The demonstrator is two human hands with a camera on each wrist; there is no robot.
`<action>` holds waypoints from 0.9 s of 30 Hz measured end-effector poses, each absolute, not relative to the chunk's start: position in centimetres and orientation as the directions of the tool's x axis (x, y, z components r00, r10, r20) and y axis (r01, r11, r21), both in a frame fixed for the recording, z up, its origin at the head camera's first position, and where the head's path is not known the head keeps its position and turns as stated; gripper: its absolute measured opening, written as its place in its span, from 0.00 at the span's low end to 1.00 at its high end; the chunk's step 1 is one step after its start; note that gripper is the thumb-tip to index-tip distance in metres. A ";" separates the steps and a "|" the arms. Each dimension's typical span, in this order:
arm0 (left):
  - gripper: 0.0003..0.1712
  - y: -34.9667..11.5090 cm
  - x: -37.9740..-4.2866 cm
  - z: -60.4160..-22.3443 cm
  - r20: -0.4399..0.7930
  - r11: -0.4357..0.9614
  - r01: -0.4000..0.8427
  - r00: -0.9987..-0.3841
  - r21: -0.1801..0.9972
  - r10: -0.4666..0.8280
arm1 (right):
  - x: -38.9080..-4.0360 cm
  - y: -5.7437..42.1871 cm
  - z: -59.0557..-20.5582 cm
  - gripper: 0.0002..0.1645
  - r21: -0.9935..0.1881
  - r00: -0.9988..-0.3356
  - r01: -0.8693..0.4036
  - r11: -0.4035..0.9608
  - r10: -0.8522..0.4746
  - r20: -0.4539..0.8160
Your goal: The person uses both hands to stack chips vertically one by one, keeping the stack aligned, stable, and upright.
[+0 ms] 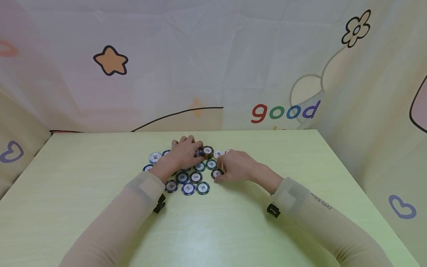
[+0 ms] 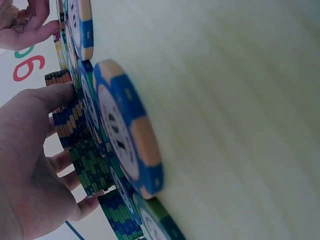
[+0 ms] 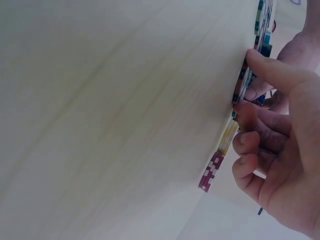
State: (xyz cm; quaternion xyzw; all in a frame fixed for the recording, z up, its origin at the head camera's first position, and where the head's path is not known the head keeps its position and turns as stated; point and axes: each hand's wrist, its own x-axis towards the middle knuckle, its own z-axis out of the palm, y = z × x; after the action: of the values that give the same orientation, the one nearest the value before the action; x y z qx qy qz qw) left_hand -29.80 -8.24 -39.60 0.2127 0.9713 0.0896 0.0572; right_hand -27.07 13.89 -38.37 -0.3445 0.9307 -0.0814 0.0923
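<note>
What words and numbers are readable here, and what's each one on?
"good": backdrop.
"100": brown chip stack; dark-edged chip.
"20": rightmost front chip.
"10": middle front chip; left front chip.
"Lets", upside down: right sleeve; lettering after it unclear.
Writing under "good": cut off.
Other chip numbers: too small, blurred or covered.

Numbered poker chips (image 1: 202, 188) lie flat; others stand in stacks (image 2: 91, 169).

1 high, forward-down head view, 2 close, sideways wrist views, chips (image 1: 195, 177) in all 3
</note>
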 end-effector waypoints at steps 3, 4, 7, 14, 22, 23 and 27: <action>0.27 -8.3 -29.8 -39.7 -0.071 0.894 0.402 -0.904 0.197 0.422 | -27.0 13.8 -38.4 0.19 -0.206 -0.745 -0.628 0.751 -0.656 -0.122; 0.27 -8.3 -29.8 -39.7 -0.071 0.895 0.401 -0.904 0.197 0.421 | -27.0 13.8 -38.4 0.19 -0.201 -0.744 -0.628 0.752 -0.656 -0.125; 0.27 -8.3 -29.8 -39.7 -0.070 0.895 0.401 -0.905 0.196 0.421 | -26.9 13.7 -38.5 0.17 -0.194 -0.744 -0.628 0.754 -0.654 -0.135; 0.28 -8.3 -30.1 -40.0 -0.068 0.893 0.403 -0.904 0.201 0.423 | -27.0 13.9 -38.4 0.16 -0.207 -0.741 -0.629 0.750 -0.658 -0.135; 0.28 -8.3 -30.0 -39.8 -0.074 0.893 0.404 -0.902 0.199 0.425 | -27.2 14.0 -38.1 0.17 -0.216 -0.740 -0.636 0.740 -0.665 -0.101; 0.28 -8.3 -29.9 -39.7 -0.074 0.892 0.405 -0.902 0.198 0.426 | -27.3 14.0 -38.0 0.18 -0.217 -0.741 -0.636 0.741 -0.665 -0.096; 0.28 -8.2 -29.8 -39.6 -0.074 0.892 0.406 -0.901 0.198 0.427 | -27.6 13.8 -37.6 0.21 -0.212 -0.755 -0.626 0.750 -0.651 -0.075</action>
State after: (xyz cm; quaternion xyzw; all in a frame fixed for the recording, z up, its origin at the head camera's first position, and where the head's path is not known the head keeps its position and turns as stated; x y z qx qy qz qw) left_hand -29.80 -8.25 -39.59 0.2146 0.9709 0.0890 0.0578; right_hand -27.60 13.81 -37.62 -0.3424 0.9327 -0.0871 0.0723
